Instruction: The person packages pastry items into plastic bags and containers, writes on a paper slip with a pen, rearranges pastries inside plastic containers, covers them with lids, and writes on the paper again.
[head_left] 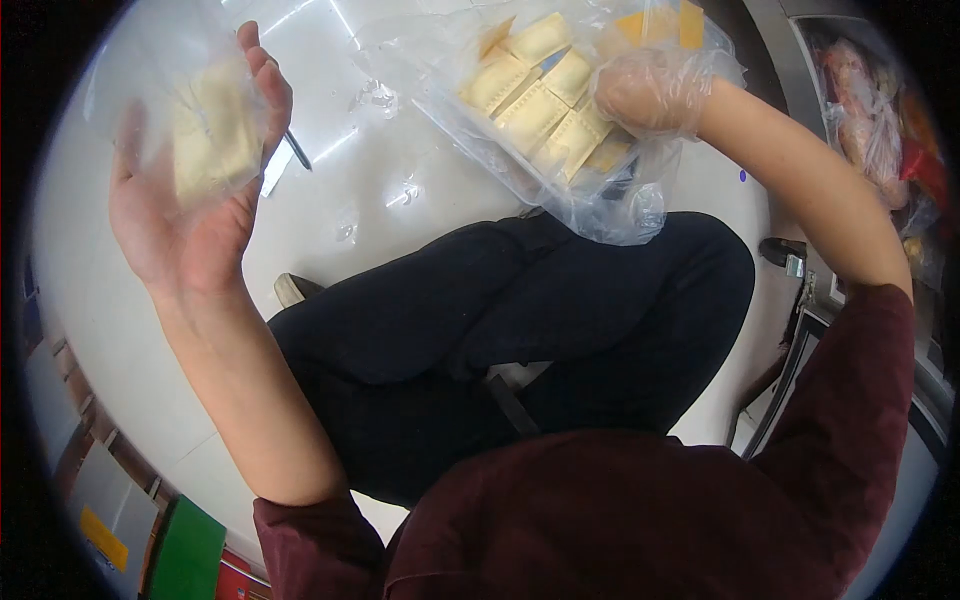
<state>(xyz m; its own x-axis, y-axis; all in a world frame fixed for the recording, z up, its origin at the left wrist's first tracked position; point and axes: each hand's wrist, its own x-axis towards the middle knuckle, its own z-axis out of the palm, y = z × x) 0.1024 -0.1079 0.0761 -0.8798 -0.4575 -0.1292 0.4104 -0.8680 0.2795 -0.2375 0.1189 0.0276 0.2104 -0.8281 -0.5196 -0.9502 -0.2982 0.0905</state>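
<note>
My left hand (195, 215) is raised at the upper left, its fingers curled round a clear plastic bag (205, 75) with pale yellow square pieces (212, 130) inside. At the upper right, my right hand (650, 92) wears a clear plastic glove and reaches over a tray lined with plastic film (625, 205). More pale yellow pieces with notched edges (530, 115) lie in rows there, beside my right fingertips. Those fingertips are bent down and hidden, so what they hold, if anything, does not show.
A pen (298, 150) and a white slip (276, 172) lie on the shiny floor (390, 190). My bent legs (500, 300) are below the tray. At the right, an open drawer holds wrapped food (855, 110). Green (187, 550) and red boxes stand at the lower left.
</note>
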